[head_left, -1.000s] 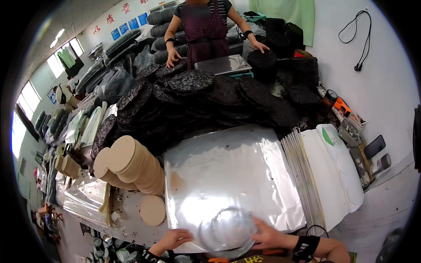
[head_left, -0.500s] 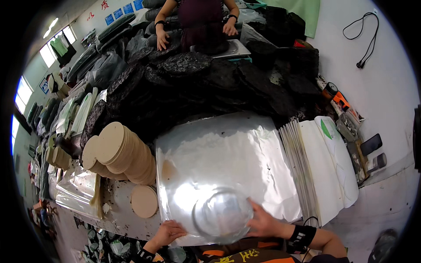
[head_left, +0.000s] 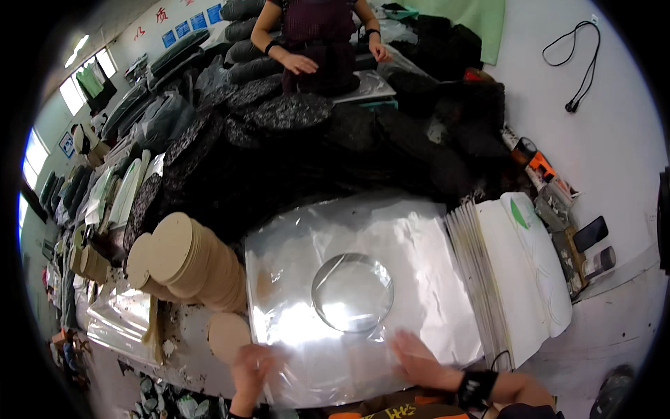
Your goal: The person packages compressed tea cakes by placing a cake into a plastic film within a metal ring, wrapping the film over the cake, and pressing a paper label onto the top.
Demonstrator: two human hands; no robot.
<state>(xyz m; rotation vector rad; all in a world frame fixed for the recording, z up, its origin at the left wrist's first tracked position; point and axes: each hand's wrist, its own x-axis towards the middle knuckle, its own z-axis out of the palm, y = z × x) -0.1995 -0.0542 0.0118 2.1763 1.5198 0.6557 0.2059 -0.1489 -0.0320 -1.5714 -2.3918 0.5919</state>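
A thin round hoop [head_left: 352, 328], see-through in the middle, lies on a stack of clear, shiny plastic bags [head_left: 426, 293] in front of me. Close to the bags' near left corner is my left hand [head_left: 252, 373], its fingers smeared by motion. Whether it pinches the top plastic I cannot tell. My right hand [head_left: 417, 357] hovers over the near right part of the bags, just below the hoop and apart from it. Its fingers look stretched out and hold nothing visible. A loose tan cardboard disc [head_left: 228, 335] lies beside my left hand.
Stacks of tan discs [head_left: 202, 269] stand at the left, near folded plastic sleeves [head_left: 122, 325]. Heaped dark round cakes [head_left: 289, 112] fill the far side. White packaging [head_left: 520, 272] flanks the right, with a phone [head_left: 590, 234] beyond. Another person [head_left: 317, 38] works opposite.
The hoop has gone from my right hand and now rests farther forward on the bags. My left hand has shifted slightly left. The person opposite has moved a hand rightward.
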